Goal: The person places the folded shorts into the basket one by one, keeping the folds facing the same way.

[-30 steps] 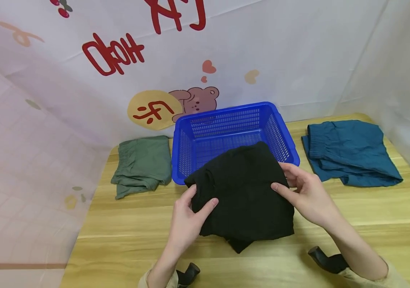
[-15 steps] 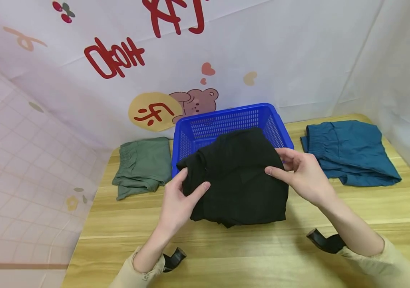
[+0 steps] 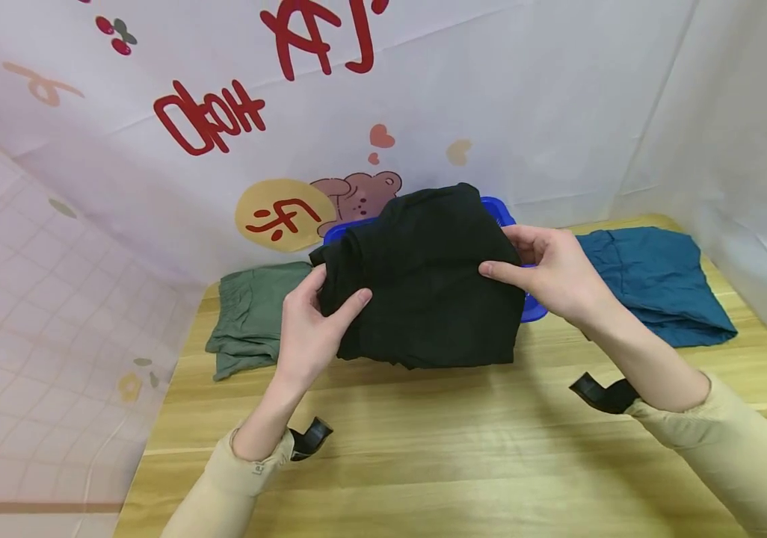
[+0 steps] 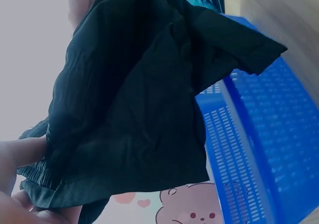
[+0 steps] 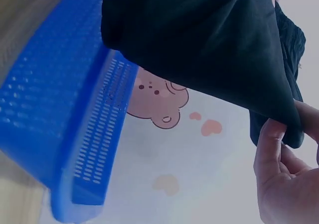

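Folded black shorts hang between both hands over the blue plastic basket, hiding most of it in the head view. My left hand pinches their left edge, thumb on the near side. The right hand pinches the opposite edge the same way. Gathered elastic at the waistband shows beside the left fingers in the left wrist view. Also there, a loose flap of the black cloth overlaps the basket's rim. From the right wrist, the thumb and fingers grip a cloth corner beside the basket.
Green shorts lie folded on the wooden table left of the basket. Blue shorts lie folded on the right. Behind the table hangs a white printed curtain; another light sheet borders the left side.
Both hands have carried the black shorts forward and up, away from the table's front, until they cover most of the basket. The green and blue shorts have stayed in place.
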Motion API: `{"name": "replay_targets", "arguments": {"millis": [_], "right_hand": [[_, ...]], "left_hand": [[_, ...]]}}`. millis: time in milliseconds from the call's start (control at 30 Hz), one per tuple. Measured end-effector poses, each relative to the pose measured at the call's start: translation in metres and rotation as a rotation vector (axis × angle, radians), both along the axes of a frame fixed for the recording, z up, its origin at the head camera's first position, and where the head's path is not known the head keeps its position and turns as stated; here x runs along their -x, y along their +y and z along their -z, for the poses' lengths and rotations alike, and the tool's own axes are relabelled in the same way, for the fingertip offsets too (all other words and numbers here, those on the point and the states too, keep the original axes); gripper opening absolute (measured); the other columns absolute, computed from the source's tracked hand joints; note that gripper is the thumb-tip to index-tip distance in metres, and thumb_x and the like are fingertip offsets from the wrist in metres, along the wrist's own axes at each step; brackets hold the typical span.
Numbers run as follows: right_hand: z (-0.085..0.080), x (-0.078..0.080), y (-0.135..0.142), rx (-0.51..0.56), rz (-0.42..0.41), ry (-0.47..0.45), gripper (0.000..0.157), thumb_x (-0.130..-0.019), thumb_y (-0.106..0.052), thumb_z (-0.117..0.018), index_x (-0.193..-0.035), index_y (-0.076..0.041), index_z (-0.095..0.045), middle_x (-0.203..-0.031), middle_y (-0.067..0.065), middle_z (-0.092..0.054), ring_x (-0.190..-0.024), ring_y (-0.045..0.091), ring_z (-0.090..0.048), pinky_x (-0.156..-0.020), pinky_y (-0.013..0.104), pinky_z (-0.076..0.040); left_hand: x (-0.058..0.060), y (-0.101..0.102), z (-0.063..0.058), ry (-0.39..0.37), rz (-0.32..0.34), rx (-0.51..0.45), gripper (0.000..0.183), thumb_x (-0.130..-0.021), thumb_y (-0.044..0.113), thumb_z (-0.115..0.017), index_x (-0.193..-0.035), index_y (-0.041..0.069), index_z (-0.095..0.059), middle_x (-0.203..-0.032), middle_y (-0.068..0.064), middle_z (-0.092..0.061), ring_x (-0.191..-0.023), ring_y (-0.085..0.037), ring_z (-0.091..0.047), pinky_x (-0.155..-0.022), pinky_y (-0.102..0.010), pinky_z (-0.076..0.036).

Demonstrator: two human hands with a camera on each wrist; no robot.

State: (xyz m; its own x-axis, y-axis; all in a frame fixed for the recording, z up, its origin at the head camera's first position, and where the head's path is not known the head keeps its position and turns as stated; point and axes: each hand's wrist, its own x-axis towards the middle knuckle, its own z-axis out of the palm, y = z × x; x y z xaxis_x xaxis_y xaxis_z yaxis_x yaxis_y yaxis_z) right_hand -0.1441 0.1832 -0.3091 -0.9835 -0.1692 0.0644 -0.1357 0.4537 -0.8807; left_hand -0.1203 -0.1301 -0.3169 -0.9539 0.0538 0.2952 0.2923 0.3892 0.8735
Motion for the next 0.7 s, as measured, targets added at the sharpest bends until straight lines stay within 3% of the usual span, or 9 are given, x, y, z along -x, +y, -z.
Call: {"name": "replay_targets", "arguments": {"millis": [233, 500, 700], "right_hand": [[-0.019, 0.019, -0.007, 0.018, -0.002, 0.071, 0.036, -0.097, -0.027, -0.078, -0.13, -0.013, -0.073, -0.115, 0.003, -0.081, -0.09, -0.005, -0.073, -0.082, 0.015, -0.056], [-0.036, 0.037, -0.016, 0.001, 0.012, 0.1, 0.037, -0.097, -0.029, -0.077, -0.131, -0.016, -0.073, -0.116, 0.004, -0.08, -0.086, -0.003, -0.073, -0.083, 0.017, -0.053], [-0.04, 0.043, -0.018, 0.01, 0.017, 0.109, 0.036, -0.098, -0.029, -0.076, -0.131, -0.015, -0.072, -0.121, 0.007, -0.078, -0.087, -0.002, -0.072, -0.083, 0.018, -0.054]], "left_hand": [[0.016, -0.003, -0.008, 0.061, -0.017, -0.025, 0.036, -0.093, 0.013, -0.08, -0.127, 0.005, -0.07, -0.11, -0.018, -0.078, -0.08, 0.005, -0.074, -0.072, -0.023, -0.063], [0.034, -0.007, -0.019, 0.122, -0.027, -0.037, 0.036, -0.096, 0.014, -0.077, -0.129, 0.004, -0.069, -0.116, -0.019, -0.077, -0.082, 0.004, -0.076, -0.073, -0.021, -0.063], [0.042, -0.007, -0.024, 0.15, -0.031, -0.025, 0.034, -0.097, 0.014, -0.076, -0.128, 0.004, -0.069, -0.116, -0.018, -0.078, -0.092, -0.024, -0.08, -0.072, -0.021, -0.063]]}}
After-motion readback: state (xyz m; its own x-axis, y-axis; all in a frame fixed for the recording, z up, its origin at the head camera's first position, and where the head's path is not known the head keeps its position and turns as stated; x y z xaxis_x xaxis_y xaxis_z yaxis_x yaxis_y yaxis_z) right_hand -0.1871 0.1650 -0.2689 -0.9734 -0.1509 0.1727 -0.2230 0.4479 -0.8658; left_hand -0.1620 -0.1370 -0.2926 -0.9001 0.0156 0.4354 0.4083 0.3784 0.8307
